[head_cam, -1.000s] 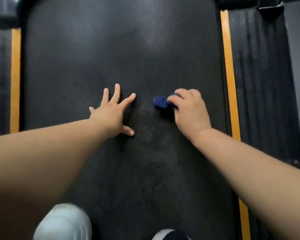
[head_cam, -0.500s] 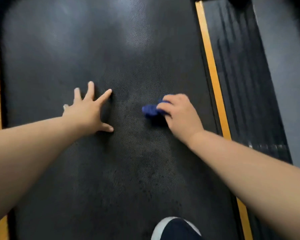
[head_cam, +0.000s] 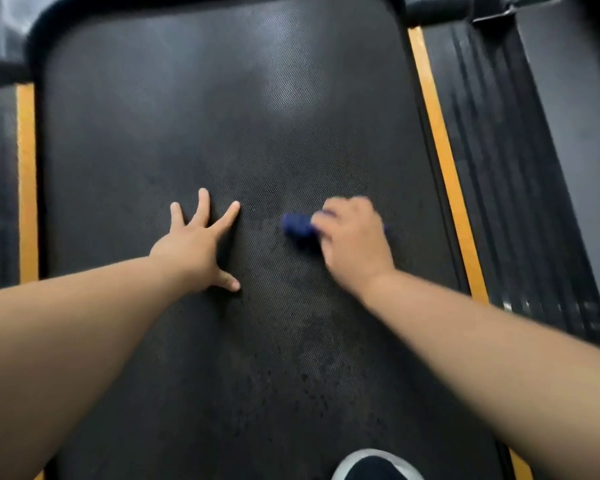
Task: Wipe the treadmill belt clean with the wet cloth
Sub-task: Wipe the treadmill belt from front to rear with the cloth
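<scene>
Head view: a wiping stroke is in hand near belt centre. Right hand point(head_cam: 354, 244) curls over the bunched blue cloth point(head_cam: 297, 225) and presses it on the belt point(head_cam: 222, 98); the cloth protrudes at the hand's 9 o'clock. Left hand point(head_cam: 191, 244) lies flat on the belt at the cloth's 9 o'clock, apart from it, with fingers spread and holding nothing, probably as a brace. Dark specks lie toward 6 o'clock, so the next stroke likely calls for firm pressure in that direction. Orange strips point(head_cam: 437, 150) border the belt at 3 and 9 o'clock. A shoe point(head_cam: 374, 467) stands at 6 o'clock.
</scene>
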